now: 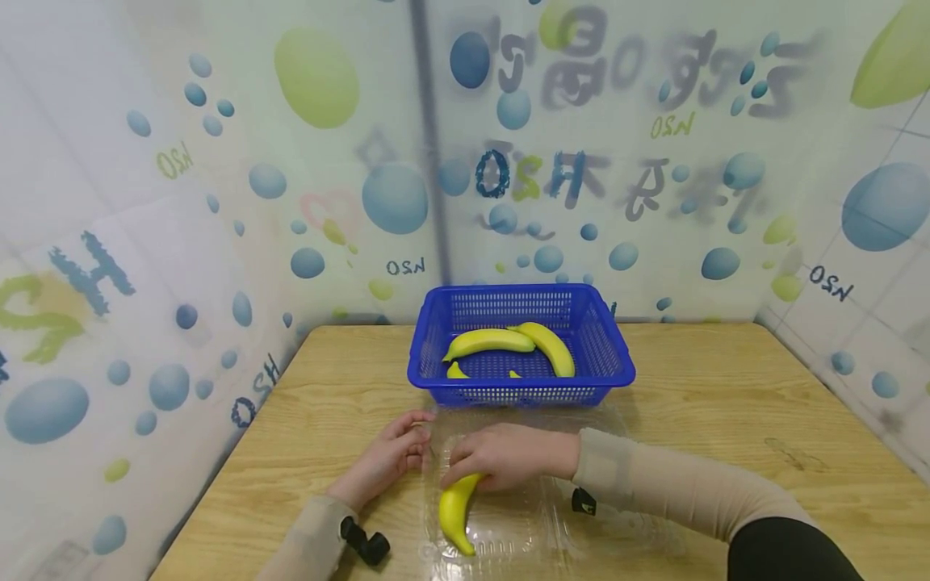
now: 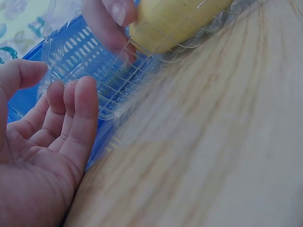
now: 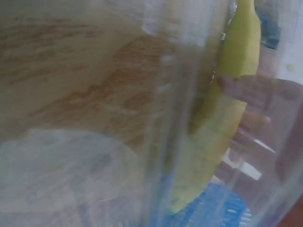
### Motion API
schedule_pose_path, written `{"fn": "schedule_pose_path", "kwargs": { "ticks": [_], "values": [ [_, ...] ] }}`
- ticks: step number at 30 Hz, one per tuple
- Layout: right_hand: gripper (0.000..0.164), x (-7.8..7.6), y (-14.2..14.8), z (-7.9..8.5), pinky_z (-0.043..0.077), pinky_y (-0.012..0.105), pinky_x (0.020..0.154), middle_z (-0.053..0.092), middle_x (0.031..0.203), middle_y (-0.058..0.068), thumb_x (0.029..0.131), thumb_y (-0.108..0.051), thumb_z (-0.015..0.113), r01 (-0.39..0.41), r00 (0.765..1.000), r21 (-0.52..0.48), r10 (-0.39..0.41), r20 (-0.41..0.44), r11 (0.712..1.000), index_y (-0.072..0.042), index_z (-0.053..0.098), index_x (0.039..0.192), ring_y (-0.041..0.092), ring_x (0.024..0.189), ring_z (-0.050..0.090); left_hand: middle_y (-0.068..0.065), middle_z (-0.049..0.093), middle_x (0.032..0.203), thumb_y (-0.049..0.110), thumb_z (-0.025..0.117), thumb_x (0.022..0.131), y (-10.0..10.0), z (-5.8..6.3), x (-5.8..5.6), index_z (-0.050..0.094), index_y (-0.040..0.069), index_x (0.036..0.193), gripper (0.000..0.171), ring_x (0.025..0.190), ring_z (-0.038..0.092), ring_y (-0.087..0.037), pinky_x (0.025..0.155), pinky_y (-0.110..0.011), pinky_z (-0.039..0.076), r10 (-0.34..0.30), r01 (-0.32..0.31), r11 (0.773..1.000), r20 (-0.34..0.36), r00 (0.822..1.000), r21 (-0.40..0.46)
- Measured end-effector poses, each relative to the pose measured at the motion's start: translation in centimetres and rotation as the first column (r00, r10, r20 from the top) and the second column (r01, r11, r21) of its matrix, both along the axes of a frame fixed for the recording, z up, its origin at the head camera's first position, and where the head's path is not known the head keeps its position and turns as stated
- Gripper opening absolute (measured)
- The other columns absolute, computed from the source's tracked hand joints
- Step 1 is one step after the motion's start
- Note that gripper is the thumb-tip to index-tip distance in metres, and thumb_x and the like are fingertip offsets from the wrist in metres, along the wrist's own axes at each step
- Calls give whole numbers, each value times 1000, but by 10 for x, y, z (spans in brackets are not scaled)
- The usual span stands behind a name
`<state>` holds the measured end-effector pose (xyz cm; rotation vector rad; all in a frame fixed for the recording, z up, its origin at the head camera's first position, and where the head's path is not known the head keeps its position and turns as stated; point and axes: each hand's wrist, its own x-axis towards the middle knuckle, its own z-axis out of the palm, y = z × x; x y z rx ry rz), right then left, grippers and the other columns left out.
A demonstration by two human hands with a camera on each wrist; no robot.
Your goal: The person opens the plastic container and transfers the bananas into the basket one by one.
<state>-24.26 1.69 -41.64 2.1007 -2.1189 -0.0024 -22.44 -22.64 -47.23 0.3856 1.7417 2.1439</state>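
Observation:
A yellow banana (image 1: pixel 458 516) lies in the left part of a clear plastic clamshell box (image 1: pixel 508 524) on the table. From above, my right hand (image 1: pixel 501 456) grips the banana's far end; the right wrist view shows the thumb across the banana (image 3: pixel 227 118) through clear plastic. My left hand (image 1: pixel 395 456) is at the box's left edge, palm up in the left wrist view. The fingers of this left hand (image 2: pixel 52 137) bend loosely, with a gap to the thumb. Whether they touch the plastic, I cannot tell.
Behind the box stands a blue plastic basket (image 1: pixel 521 391) with several bananas (image 1: pixel 490 342) inside. A wooden table (image 1: pixel 726 403) bears everything. Printed curtains (image 1: pixel 349 161) close in the back and sides.

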Motion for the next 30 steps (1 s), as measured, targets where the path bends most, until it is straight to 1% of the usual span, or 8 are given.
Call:
{"fn": "schedule_pose_path", "kwargs": {
  "ticks": [4,10,14,18,23,30],
  "values": [
    [45,1,1,0,46,14,79,64,105,-8,81,-15,75,7,1000,-5,-7,-4,1000,-27,65,123,4,94,58,1,54,83,7,49,99,0,-1,0,39,-3,128,33,70,57,-10,66,-26,51,8,-8,1000,4,1000,-15],
    [44,2,2,3,46,15,82,64,107,-8,82,-16,75,21,1000,-3,-21,5,1000,-27,66,123,5,95,58,-1,55,81,9,50,99,1,0,0,44,3,124,27,69,58,-11,65,-26,51,9,-9,1000,3,1000,-15],
    [45,1,3,5,46,16,83,63,108,-6,80,-13,76,20,1000,-28,-19,22,999,-25,66,122,6,94,58,0,54,81,9,50,99,1,1,1,41,0,126,30,70,57,-11,65,-26,51,9,-9,1000,5,1000,-14],
    [42,-1,5,6,45,17,86,63,109,-5,82,-13,75,19,999,-50,-17,35,999,-24,66,122,6,93,58,0,54,81,10,51,99,2,2,1,40,-2,126,32,70,57,-11,66,-26,51,12,-11,1000,4,1000,-21],
    [42,-1,7,12,46,18,88,64,112,-4,83,-14,76,34,999,-54,-33,19,998,-25,66,123,8,97,60,-1,54,80,10,50,99,2,1,1,39,-3,127,33,69,57,-10,66,-26,51,14,-14,999,1,1000,-31],
    [44,0,9,22,46,18,86,64,115,-4,84,-15,76,76,997,-43,-75,25,996,-26,65,125,9,98,60,0,55,81,10,50,99,1,0,0,44,5,125,27,70,57,-10,66,-26,51,17,-16,999,3,1000,-46]
  ]
}}
